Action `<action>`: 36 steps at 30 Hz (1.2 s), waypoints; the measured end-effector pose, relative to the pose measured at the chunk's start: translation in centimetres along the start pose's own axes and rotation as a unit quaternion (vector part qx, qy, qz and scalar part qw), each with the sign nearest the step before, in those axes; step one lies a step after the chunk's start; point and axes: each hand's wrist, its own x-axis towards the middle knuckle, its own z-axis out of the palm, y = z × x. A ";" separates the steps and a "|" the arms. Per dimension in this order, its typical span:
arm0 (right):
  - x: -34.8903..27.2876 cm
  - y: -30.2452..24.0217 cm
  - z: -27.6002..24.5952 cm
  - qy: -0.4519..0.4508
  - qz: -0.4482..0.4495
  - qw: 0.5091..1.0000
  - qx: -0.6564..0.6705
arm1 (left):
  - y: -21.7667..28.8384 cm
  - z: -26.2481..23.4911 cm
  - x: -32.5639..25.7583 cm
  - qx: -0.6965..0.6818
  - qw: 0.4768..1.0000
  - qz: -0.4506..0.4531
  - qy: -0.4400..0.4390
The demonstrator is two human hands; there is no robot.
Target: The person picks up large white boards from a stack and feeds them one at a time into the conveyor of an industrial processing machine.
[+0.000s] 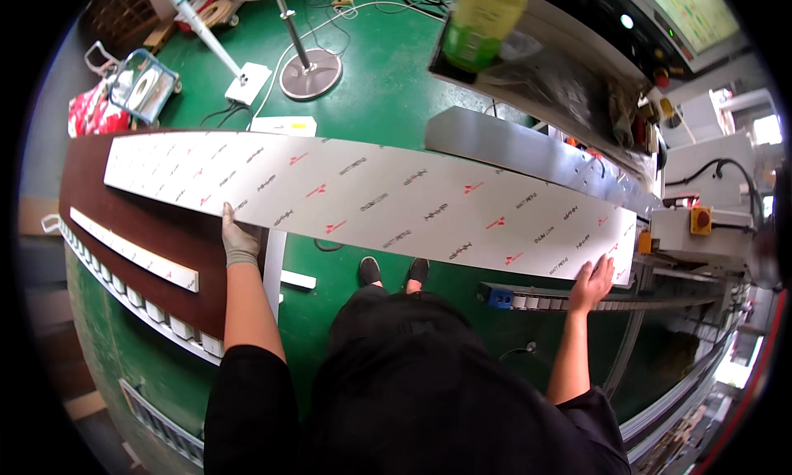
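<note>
A long white panel (371, 198) with a repeated printed pattern in red and dark marks stretches across in front of me, tilting down toward the right. My left hand (238, 242), in a light grey glove, is closed on its near edge; the thumb lies on top and the other fingers are hidden beneath. Bare, my right hand (591, 287) has its fingers laid out over the top near the panel's right end. The left part of the panel is over a brown board (136, 219), casting a dark shadow there. A narrow white strip (136, 250) lies on that board.
A metal guide bar (528, 165) runs behind the panel, below a cluttered machine top with a green-yellow container (483, 25). A roller rail (610, 302) and a red button box (700, 221) are at right. A round-based stand (310, 75) and cables occupy the green floor behind.
</note>
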 end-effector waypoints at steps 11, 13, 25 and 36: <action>-10.9 -5.2 1.5 -0.098 0.008 0.995 -0.014 | 4.2 -9.1 4.0 -0.001 0.996 0.080 0.043; -10.7 -4.7 3.0 -0.031 -0.017 0.999 -0.040 | 4.0 -8.9 4.1 0.024 0.995 0.080 0.047; -11.1 -5.6 3.5 0.012 0.027 1.000 0.006 | 4.2 -9.8 4.5 0.038 0.996 0.051 0.056; -11.4 -5.2 3.7 0.036 0.036 0.998 0.034 | 4.3 -8.5 3.8 0.089 0.993 0.062 0.049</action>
